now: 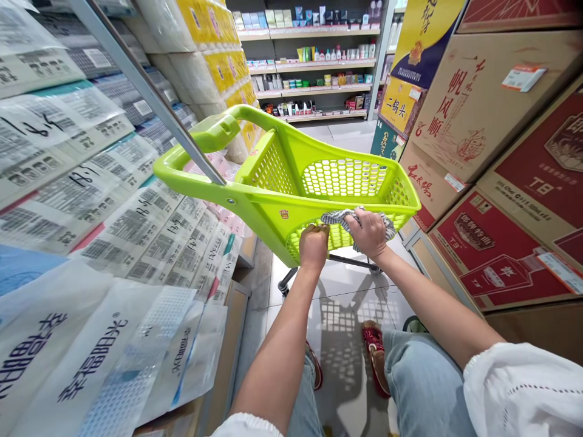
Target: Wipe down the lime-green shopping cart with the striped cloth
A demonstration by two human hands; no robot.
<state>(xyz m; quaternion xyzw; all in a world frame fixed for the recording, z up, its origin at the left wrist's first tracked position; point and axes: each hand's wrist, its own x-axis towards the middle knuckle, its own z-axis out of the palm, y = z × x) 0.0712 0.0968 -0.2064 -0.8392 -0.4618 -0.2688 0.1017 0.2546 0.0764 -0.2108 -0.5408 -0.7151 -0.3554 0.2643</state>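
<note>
Seemingly both hands (341, 240) against basket (319, 176)

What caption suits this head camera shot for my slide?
Right hand wipes a green shopping basket with a cloth while the left hand steadies it.

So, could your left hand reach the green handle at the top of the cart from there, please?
Probably yes: the left hand rests on the cart's side, and nothing blocks the way up to the green handle.
</note>
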